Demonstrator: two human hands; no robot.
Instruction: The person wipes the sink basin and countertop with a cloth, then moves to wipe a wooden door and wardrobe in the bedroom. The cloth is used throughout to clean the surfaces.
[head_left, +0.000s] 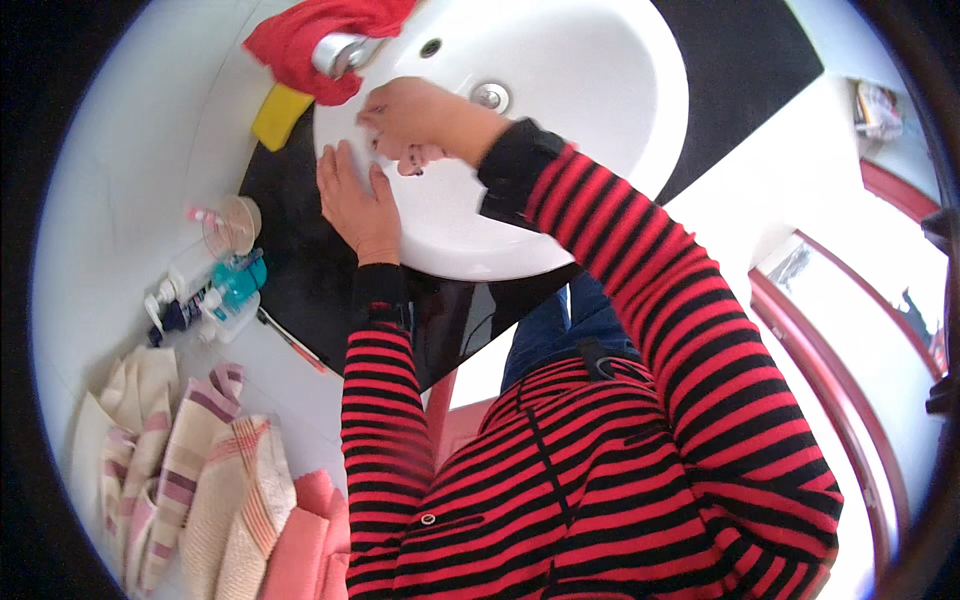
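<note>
A white ceramic washbasin (585, 97) lies before me, set in a black countertop (300, 277). My left hand (358, 199) rests flat on the left part of the basin rim, fingers spread and holding nothing. Over the inside of the basin, to the right of it, is my right hand (420, 124), bent at the wrist with curled fingers. The fingertips are blurred, and I cannot tell whether something is in them. A red cloth (289, 45) is draped around the chrome faucet (337, 54) just beyond both hands.
A yellow sponge or cloth (281, 116) lies behind the basin. Along the wall stand a clear cup (236, 225), a turquoise bottle (240, 277) and a white pump bottle (184, 274). A toothbrush (292, 341) lies at the counter edge. Several towels (240, 502) hang below.
</note>
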